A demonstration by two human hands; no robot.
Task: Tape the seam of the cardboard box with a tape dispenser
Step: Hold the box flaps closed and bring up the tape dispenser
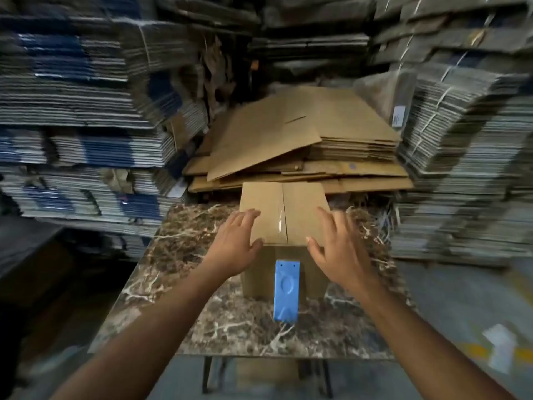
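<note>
- Cardboard box (284, 215), plain brown, sits closed on the far half of the marble-patterned table (178, 272), its two top flaps meeting along a seam (283, 212) that runs from near to far.
- Clear, glossy tape (278, 219) lies along that seam over the near part of the top; how far it reaches toward the far edge you cannot tell.
- Your left hand (235, 243) rests flat on the left flap, fingers spread wide, thumb at the near top edge, gripping nothing.
- Your right hand (334, 243) is likewise spread over the right flap and the box's right edge, thumb pointing at the seam, nothing in its grasp.
- Just below, a blue tape dispenser (286, 291) stands against the near face of the box, between your wrists, with neither hand on it.
- Beyond the box, loose flattened cartons (302, 140) are piled unevenly.
- On the left, right and far sides, tied bundles of flat cardboard (75, 105) are stacked high; the picture is blurred there.
</note>
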